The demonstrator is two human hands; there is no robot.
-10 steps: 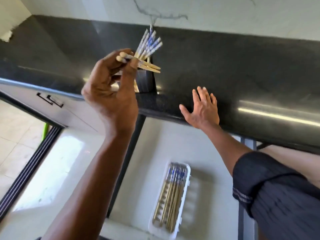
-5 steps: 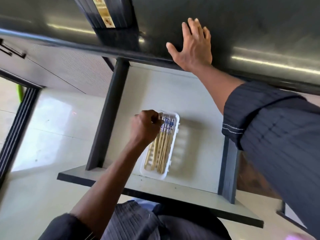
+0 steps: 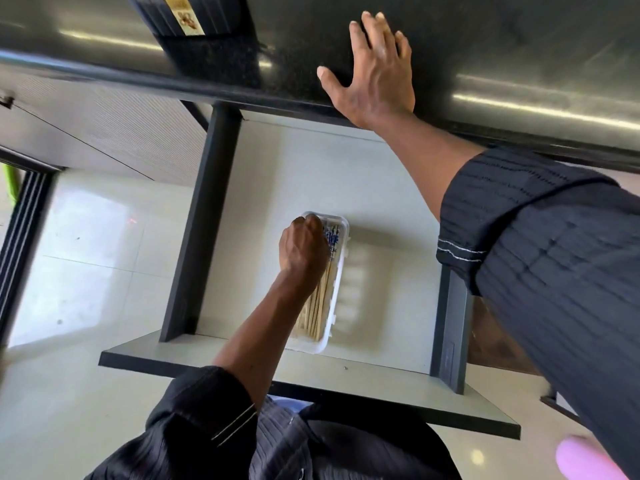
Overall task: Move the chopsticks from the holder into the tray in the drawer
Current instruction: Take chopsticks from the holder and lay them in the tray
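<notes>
A white plastic tray point(image 3: 341, 271) lies in the open drawer point(image 3: 311, 168), with several wooden chopsticks point(image 3: 320, 306) with blue-patterned tops lying lengthwise in it. My left hand point(image 3: 303, 251) is down in the far end of the tray, fingers curled in a fist over the blue ends of the chopsticks; what its fingers grip is hidden beneath it. Above, my right hand point(image 3: 374, 77) lies flat with fingers spread on the black countertop point(image 3: 519, 46) at its front edge. The black chopstick holder point(image 3: 194, 19) stands on the counter at the top left, its top cut off by the frame.
The drawer has dark side rails and a grey front panel point(image 3: 346, 400) close to my body. A pale tiled floor point(image 3: 86, 271) lies to the left. A pink object point(image 3: 581, 459) shows at the bottom right corner.
My left hand came down from the holder on the counter with chopsticks into the tray, then shifted slightly toward the tray's far end. My right hand stayed flat on the counter.
</notes>
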